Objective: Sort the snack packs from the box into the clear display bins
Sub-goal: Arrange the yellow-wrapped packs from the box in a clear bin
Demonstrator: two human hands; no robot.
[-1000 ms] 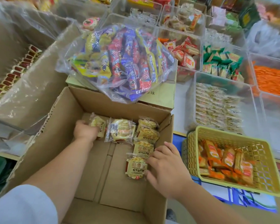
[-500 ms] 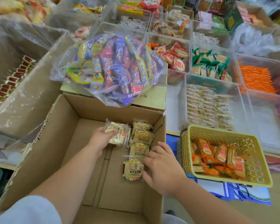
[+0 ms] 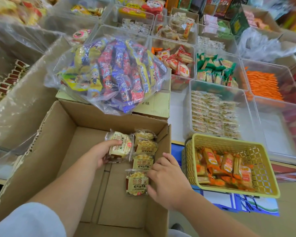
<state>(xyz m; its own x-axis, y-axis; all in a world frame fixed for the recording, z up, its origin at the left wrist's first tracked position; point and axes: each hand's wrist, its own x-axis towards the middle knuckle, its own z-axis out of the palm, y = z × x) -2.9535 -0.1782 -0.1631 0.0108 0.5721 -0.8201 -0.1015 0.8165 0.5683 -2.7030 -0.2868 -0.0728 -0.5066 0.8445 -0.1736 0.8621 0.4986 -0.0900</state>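
Item 1. Cardboard box (image 3: 41, 151), open at the top, nearest the viewer. It contains five pale-yellow snack packs, all in the far right part of the floor.

Item 2. Left grip (image 3: 101, 154), inside the box. The thumb lies on top of a wrapped biscuit pack (image 3: 121, 146) and the fingers curl under it, holding it at its left edge.

Item 3. Row of four packs (image 3: 143, 162), set end to end along the box's right wall, just beside the held one.

Item 4. Right grip (image 3: 167, 183), inside the box at its right wall. The fingers are loosely bent and closed round nothing; the tips touch the right edges of the two nearest packs in the row.

Item 5. Clear display bin (image 3: 189, 103), on the desk (image 3: 178, 108) beyond the box to the right, partly filled with rows of small pale packs.

Item 6. Yellow basket (image 3: 263, 168), right of the box and in front of that bin, holding orange packs (image 3: 227, 163).

Item 7. Clear bag of mixed snacks (image 3: 113, 74), in blue, red and yellow wrappers, lying on a closed carton (image 3: 154, 103) behind the box.

Item 8. Further bins behind, with red-and-white packs (image 3: 178, 64), green packs (image 3: 215, 69) and orange sticks (image 3: 263, 86).
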